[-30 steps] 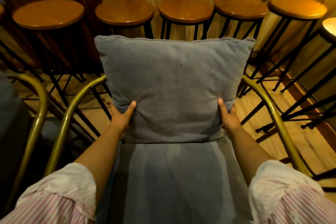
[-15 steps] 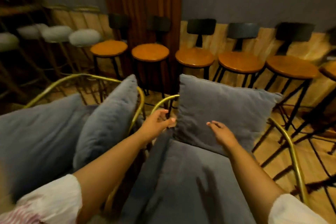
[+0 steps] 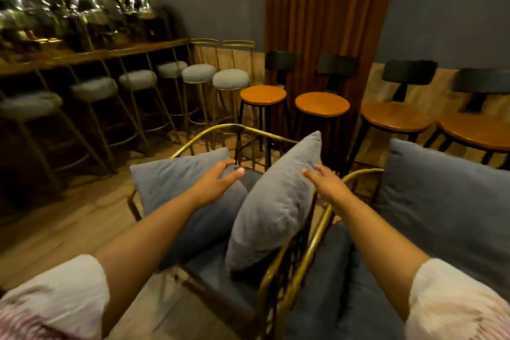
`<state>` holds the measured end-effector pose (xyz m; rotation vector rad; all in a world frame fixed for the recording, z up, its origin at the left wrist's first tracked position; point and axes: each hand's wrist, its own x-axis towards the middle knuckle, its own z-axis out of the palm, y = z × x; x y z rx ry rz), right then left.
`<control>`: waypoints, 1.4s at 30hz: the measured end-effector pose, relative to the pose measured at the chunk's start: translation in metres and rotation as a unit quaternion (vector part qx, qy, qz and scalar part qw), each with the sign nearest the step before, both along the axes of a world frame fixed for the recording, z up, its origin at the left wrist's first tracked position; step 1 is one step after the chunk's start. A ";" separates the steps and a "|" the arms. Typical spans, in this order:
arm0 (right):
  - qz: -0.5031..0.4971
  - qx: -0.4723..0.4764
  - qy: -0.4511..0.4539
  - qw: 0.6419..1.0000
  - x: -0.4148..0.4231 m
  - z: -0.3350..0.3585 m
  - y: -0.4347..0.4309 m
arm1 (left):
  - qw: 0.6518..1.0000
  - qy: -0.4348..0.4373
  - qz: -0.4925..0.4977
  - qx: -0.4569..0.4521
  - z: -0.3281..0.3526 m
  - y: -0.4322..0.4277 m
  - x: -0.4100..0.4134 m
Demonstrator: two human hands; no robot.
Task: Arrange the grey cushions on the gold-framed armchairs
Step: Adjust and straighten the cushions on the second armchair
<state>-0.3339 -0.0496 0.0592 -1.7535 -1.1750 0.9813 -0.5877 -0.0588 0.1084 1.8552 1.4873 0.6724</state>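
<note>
We have both hands out over the left gold-framed armchair (image 3: 209, 130), where two grey cushions sit: one back cushion (image 3: 176, 182) leans against the far rail, and a second cushion (image 3: 276, 201) stands on edge, propped against the chair's right arm rail. Our left hand (image 3: 215, 182) hovers with fingers spread, an open grip holding nothing, just above the back cushion; whether it touches the fabric we cannot tell. Our right hand (image 3: 325, 182) is also open and empty, its fingertips at or just beside the upper edge of the standing cushion. On the right armchair (image 3: 358, 172) a third cushion (image 3: 447, 201) rests upright against the back. The main risk, as we judge it, lies with the standing cushion: it balances on a narrow edge beside the rail, so a push from one side alone could tip it over the gold arm into the gap between the chairs. A one-handed grab near a corner might also let the soft filling sag and slip. The wooden stools (image 3: 263, 95) behind stand close, so a toppled cushion could land among their legs.
</note>
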 end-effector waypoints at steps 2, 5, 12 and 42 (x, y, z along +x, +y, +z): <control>-0.028 -0.005 -0.016 0.999 -0.029 -0.001 0.022 | 1.000 0.019 0.000 0.000 -0.003 0.022 -0.042; -0.066 -0.011 -0.046 0.997 -0.064 -0.015 0.051 | 0.999 0.035 -0.027 -0.012 -0.012 0.052 -0.090; -0.133 -0.073 -0.085 0.985 -0.081 -0.059 0.081 | 0.991 0.062 -0.099 -0.066 -0.038 0.139 -0.100; -0.613 -0.122 -0.158 0.764 -0.171 -0.089 0.039 | 0.857 0.084 -0.501 -0.087 -0.103 0.317 0.025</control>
